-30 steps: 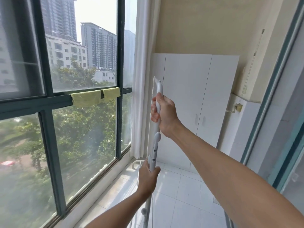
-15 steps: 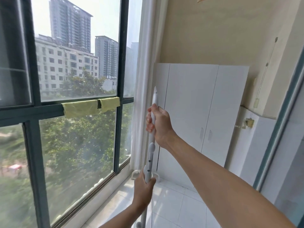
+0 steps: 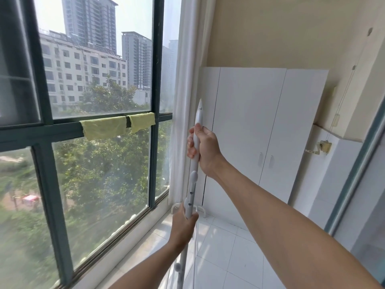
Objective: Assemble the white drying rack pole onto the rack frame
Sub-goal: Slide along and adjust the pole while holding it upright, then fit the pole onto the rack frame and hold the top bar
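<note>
A white drying rack pole (image 3: 194, 170) stands nearly upright in front of me, its flattened tip near the cabinet's left edge. It carries round knobs and small holes along its length. My right hand (image 3: 205, 150) grips its upper section, fingers wrapped around. My left hand (image 3: 183, 225) holds it lower down, just under the holed part. Below my left hand the pole continues to the bottom of the view with another knob. A white curved rack frame piece (image 3: 201, 210) sits on the floor behind the pole, mostly hidden.
A dark-framed window (image 3: 155, 122) fills the left, with a yellow-green cloth (image 3: 104, 127) draped over its crossbar. A white curtain (image 3: 183, 101) hangs in the corner. A white two-door cabinet (image 3: 270, 126) stands against the back wall. White tiles (image 3: 225, 247) cover the floor.
The view has tilted upward and the pole has turned, its flat top now seen edge-on. Both hands keep their grip in about the same spots.
</note>
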Action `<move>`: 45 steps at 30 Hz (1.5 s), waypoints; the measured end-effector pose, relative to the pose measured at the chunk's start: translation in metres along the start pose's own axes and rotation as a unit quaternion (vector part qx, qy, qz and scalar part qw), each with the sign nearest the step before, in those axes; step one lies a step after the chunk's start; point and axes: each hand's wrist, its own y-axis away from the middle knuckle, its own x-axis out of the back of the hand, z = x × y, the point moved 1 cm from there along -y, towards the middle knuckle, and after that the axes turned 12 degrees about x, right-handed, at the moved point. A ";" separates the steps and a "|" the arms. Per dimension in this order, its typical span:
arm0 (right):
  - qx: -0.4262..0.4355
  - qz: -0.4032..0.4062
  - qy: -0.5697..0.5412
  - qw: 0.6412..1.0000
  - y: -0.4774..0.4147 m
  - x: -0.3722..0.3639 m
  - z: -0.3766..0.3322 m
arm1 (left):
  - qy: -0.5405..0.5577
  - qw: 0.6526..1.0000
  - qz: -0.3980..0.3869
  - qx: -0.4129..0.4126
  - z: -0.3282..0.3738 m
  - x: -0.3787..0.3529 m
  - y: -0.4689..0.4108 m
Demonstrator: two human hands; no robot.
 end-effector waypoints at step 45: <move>-0.090 -0.048 0.098 0.990 0.086 0.067 0.065 | -0.218 0.968 -0.037 0.120 -0.025 0.092 0.090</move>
